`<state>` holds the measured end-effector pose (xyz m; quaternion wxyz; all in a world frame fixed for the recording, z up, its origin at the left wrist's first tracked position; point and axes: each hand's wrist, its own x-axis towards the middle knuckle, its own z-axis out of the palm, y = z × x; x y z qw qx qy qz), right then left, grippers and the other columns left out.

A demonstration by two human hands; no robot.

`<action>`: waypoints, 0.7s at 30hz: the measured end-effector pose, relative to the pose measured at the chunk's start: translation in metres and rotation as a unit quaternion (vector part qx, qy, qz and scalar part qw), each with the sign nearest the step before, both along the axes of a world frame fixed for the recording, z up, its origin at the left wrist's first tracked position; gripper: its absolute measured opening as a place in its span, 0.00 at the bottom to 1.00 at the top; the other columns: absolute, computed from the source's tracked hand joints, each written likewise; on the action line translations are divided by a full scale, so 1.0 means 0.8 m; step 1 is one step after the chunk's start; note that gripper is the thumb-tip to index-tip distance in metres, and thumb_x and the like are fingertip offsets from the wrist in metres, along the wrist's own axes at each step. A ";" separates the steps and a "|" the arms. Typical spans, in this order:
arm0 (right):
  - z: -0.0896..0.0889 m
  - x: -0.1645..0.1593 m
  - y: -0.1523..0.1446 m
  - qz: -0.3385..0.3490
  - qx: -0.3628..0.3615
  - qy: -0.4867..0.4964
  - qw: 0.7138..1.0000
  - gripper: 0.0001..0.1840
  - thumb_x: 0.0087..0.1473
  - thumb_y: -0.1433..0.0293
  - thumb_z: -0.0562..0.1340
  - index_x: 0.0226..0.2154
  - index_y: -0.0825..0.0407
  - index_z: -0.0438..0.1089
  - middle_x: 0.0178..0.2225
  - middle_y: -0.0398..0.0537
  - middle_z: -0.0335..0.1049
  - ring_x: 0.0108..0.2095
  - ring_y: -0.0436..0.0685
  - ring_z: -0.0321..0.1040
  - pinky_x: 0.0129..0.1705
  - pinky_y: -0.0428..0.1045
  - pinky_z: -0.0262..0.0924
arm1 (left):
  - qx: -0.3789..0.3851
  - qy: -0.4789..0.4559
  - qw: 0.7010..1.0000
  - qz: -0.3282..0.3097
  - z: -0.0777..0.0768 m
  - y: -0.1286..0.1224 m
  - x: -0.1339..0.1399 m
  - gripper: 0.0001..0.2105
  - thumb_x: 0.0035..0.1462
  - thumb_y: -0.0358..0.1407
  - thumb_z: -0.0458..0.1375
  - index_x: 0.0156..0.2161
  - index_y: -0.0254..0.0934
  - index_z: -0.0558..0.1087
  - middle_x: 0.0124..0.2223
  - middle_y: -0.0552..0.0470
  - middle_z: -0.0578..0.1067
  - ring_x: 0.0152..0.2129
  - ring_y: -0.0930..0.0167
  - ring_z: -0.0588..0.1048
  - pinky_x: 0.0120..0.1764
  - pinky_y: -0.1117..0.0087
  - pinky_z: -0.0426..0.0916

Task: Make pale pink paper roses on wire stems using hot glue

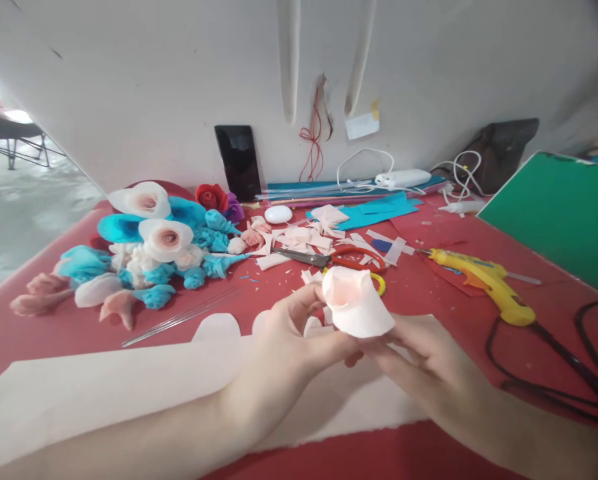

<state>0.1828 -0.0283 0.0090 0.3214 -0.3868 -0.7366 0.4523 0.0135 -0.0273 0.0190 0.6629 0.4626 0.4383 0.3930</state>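
Note:
A pale pink paper flower (361,307) with a curled centre and a wide outer petal is held up between my two hands. My left hand (299,333) closes on its left side, thumb at the base and fingers behind. From the right, my right hand (419,353) pinches the lower edge of the outer petal. The underside of the flower is hidden by my fingers. Beneath my hands lies a long pale pink paper sheet (129,380). Cut petal pieces (219,327) rest along its far edge, partly behind my left hand.
Finished paper flowers (166,239) in white, blue and pink are heaped at the left. Thin wires (173,321) lie before them. Scissors (329,258) sit among paper scraps (299,237). A yellow glue gun (483,280) with a black cord is at the right, near a green board (559,213).

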 end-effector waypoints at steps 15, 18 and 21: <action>0.004 0.000 0.006 0.047 -0.260 0.183 0.947 0.16 0.63 0.61 0.52 0.35 0.56 0.68 0.29 0.48 0.72 0.28 0.49 0.70 0.31 0.44 0.63 | 0.276 0.152 0.945 0.084 0.011 0.013 -0.011 0.05 0.53 0.32 0.59 0.29 0.38 0.66 0.29 0.56 0.66 0.28 0.72 0.65 0.32 0.69 0.61; 0.007 -0.002 0.002 0.041 -0.283 0.158 0.945 0.14 0.62 0.61 0.54 0.37 0.53 0.68 0.28 0.43 0.71 0.28 0.46 0.69 0.31 0.41 0.61 | 0.333 0.174 0.922 0.094 0.012 0.015 -0.012 0.05 0.52 0.31 0.58 0.27 0.39 0.68 0.25 0.56 0.66 0.26 0.71 0.64 0.31 0.68 0.59; 0.008 -0.003 0.000 0.041 -0.262 0.136 0.954 0.12 0.62 0.61 0.54 0.37 0.51 0.68 0.29 0.41 0.71 0.30 0.45 0.70 0.33 0.41 0.61 | 0.351 0.178 0.915 0.091 0.009 0.014 -0.013 0.05 0.52 0.30 0.58 0.26 0.39 0.68 0.24 0.55 0.66 0.26 0.71 0.65 0.32 0.68 0.59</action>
